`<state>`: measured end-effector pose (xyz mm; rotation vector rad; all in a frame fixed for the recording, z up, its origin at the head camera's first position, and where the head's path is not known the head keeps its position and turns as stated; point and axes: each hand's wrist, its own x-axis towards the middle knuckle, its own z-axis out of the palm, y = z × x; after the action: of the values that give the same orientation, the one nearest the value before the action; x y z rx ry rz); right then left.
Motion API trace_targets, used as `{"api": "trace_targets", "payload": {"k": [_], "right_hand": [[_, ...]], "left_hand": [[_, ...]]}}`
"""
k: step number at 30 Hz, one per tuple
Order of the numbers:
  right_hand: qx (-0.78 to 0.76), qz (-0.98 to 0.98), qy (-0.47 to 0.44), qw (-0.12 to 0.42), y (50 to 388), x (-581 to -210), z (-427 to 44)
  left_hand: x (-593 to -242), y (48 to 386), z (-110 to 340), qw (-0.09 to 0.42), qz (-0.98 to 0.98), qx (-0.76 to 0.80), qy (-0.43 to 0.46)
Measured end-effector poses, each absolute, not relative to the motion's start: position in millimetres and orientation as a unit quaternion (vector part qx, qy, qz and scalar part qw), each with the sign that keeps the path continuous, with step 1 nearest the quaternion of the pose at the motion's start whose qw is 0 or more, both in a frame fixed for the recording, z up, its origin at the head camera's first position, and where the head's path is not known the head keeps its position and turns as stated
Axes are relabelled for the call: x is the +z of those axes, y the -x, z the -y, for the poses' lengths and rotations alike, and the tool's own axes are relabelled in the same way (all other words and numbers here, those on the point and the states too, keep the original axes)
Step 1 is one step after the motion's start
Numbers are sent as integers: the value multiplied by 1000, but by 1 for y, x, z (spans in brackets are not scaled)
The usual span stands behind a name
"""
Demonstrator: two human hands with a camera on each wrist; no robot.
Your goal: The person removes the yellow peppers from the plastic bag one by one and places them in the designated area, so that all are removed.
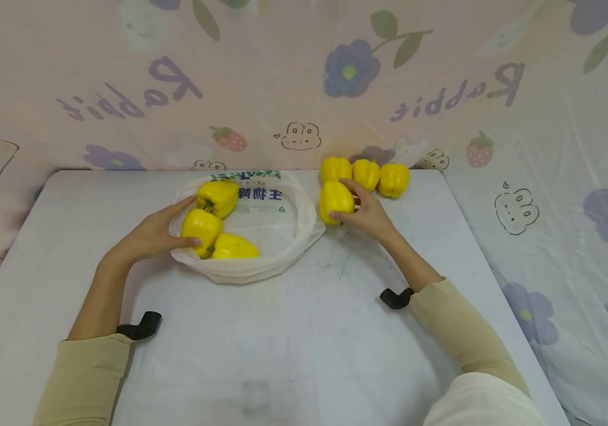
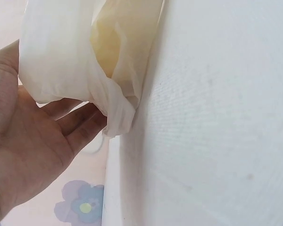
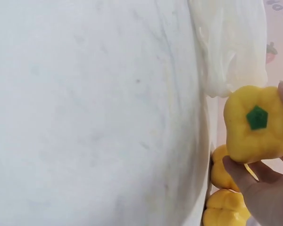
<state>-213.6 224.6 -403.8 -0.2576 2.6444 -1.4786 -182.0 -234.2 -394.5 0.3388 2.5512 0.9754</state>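
On the left of the table, a white plastic bag (image 1: 245, 275) lies with its mouth open upward and its rim folded down. Three yellow bell peppers (image 1: 217, 198) sit inside, toward its left side. My left hand (image 1: 149, 234) holds the bag's left rim, its thumb lying against one pepper; in the left wrist view, fingers (image 2: 85, 129) reach behind the thin plastic. To the right of the bag, my right hand (image 1: 370, 216) grips another yellow bell pepper (image 3: 257, 125) between thumb and fingers. Its green stem end faces the right wrist camera.
Three more yellow bell peppers (image 1: 394, 180) stand in a row at the table's back edge, beyond my right hand. A patterned cloth (image 1: 272, 77) hangs behind the white table (image 1: 282, 355). Black camera mounts (image 1: 146, 325) stick out from both wrists.
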Motion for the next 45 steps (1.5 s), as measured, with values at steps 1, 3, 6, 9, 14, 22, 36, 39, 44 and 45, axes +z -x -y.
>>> {"api": "trace_targets", "payload": {"k": [1, 3, 6, 9, 14, 22, 36, 39, 44, 45], "right_hand": [[-482, -871, 79, 54, 213, -405, -225], [-473, -876, 68, 61, 212, -407, -226], [-465, -881, 54, 67, 210, -409, -226], [-457, -886, 47, 68, 209, -411, -228], [-443, -894, 33, 66, 207, -414, -232], [-418, -907, 28, 43, 210, -417, -232], [-432, -901, 44, -8, 212, -418, -228], [-439, -895, 68, -39, 213, -415, -225], [-472, -871, 106, -88, 213, -411, -223], [-483, -863, 114, -93, 213, -411, -222]], "left_hand": [[-395, 182, 234, 194, -909, 348, -121], [-396, 182, 234, 195, -910, 347, -118], [-397, 182, 235, 195, -910, 348, -114], [-397, 182, 236, 193, -911, 346, -116], [-398, 181, 235, 193, -911, 344, -119], [-397, 181, 234, 192, -909, 352, -115], [-394, 177, 236, 193, -907, 359, -105], [-393, 176, 239, 191, -908, 357, -106], [-393, 174, 243, 183, -910, 354, -113], [-393, 174, 243, 182, -911, 353, -113]]}}
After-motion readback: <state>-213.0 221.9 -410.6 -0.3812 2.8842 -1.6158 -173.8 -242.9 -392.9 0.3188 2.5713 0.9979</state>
